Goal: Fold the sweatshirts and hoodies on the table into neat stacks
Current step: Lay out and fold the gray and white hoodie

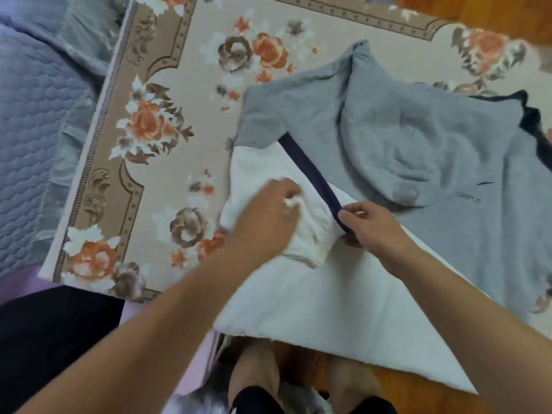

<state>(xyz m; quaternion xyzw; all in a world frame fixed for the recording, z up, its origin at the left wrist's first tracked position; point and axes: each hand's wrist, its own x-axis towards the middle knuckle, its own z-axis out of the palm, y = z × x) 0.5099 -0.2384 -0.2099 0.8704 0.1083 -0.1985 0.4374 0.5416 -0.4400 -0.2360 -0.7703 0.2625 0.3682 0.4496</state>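
A grey and white hoodie lies spread on a floral rug, its grey hood flat on the back. A white sleeve with a dark navy stripe is folded across the body. My left hand grips a bunch of the white sleeve fabric near the cuff. My right hand pinches the lower end of the navy stripe. The white lower part of the hoodie reaches toward me.
A blue quilted bedcover fills the left side. A dark garment edge shows under the hoodie at the right. Wooden floor appears at the top right. My legs are below, with black cloth at lower left.
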